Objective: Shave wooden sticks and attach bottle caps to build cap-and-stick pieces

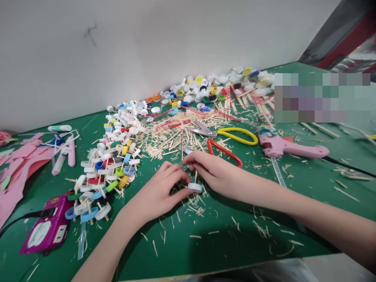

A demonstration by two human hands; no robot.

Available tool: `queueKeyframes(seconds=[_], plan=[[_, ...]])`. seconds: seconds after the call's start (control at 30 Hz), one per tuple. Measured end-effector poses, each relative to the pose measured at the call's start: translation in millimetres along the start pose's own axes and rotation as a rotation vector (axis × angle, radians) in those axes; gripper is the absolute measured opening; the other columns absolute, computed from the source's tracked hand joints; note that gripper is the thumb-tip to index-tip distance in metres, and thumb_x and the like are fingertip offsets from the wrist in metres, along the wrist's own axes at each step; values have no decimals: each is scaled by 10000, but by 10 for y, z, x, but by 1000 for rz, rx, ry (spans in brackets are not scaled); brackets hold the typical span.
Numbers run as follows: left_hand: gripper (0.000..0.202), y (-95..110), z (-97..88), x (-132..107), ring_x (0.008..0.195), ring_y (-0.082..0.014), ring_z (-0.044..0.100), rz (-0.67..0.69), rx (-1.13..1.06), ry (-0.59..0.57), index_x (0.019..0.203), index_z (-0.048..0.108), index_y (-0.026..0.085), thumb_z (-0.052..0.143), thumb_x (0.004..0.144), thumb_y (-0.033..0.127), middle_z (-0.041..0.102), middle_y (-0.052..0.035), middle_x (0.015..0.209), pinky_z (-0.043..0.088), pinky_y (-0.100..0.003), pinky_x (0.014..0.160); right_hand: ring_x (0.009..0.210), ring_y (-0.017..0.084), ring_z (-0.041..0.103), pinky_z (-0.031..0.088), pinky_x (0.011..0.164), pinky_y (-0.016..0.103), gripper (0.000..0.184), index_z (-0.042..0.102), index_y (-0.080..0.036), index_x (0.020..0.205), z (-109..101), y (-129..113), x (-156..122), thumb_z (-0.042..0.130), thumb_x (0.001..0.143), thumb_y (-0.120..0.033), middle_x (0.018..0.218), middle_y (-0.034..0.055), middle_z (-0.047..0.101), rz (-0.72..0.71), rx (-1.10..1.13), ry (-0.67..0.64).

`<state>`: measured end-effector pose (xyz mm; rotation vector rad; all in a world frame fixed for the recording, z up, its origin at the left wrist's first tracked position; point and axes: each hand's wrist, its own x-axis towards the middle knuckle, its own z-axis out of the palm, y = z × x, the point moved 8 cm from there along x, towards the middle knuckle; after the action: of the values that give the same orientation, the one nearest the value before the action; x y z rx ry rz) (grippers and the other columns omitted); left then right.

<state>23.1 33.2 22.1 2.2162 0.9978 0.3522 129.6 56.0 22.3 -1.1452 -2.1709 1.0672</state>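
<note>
A white bottle cap point(194, 188) is pinched between the thumb and fingers of my left hand point(164, 188). Just above it, my right hand point(210, 166) has its fingers closed on a short wooden stick point(196, 176) that meets the cap; the fingers partly hide the stick. A thin brownish rod point(182, 143) shows beyond my right fingertips, and I cannot tell whether they touch it. Behind my hands lie yellow-handled scissors point(235, 135) and a red-handled tool point(225, 152), partly covered by my right hand.
Left of my hands stretches a pile of caps with sticks through them point(117, 156). Loose caps point(199, 88) and a heap of wood splinters point(158, 135) lie behind. A pink glue gun point(293, 147) is at right, a purple device point(47, 227) at left, on the green table point(229, 250).
</note>
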Motion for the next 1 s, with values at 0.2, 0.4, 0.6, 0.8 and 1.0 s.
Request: queueKeyframes(seconds=[0.2,0.4,0.6,0.8,1.0], plan=[[186,-53,-38,-1,979,-187,473,-60,-151,64,886,546,237,542,906,422,582,-10,957,414,-347,877,891,160,576,448,796,297,200,535,-207,1041,-58,-22,-9,354,959,-227,985,39,617,19,74,22],[219,-153,-75,-25,817,-138,485,-194,-436,120,868,553,214,563,885,433,539,5,888,399,-290,773,868,151,572,447,772,283,228,539,-203,1060,5,-37,-34,336,958,-216,986,36,623,93,179,-63],[251,-263,-63,-27,725,-101,457,-285,-670,146,874,587,193,598,865,443,536,21,798,374,-231,676,890,155,571,447,799,300,191,511,-203,1078,53,-59,-61,368,955,-230,1005,39,615,119,191,-73],[282,-349,20,-39,723,-84,460,-361,-788,120,898,631,177,624,849,455,568,12,833,370,-222,684,715,123,505,420,643,265,87,470,-217,974,134,-41,-101,414,940,-275,832,-10,539,99,134,-98],[335,-378,54,-72,732,-90,448,-457,-790,78,903,645,174,635,823,499,568,-2,863,363,-231,675,642,109,449,373,572,249,126,453,-205,861,166,-53,-99,414,941,-294,764,-20,482,86,51,-127]])
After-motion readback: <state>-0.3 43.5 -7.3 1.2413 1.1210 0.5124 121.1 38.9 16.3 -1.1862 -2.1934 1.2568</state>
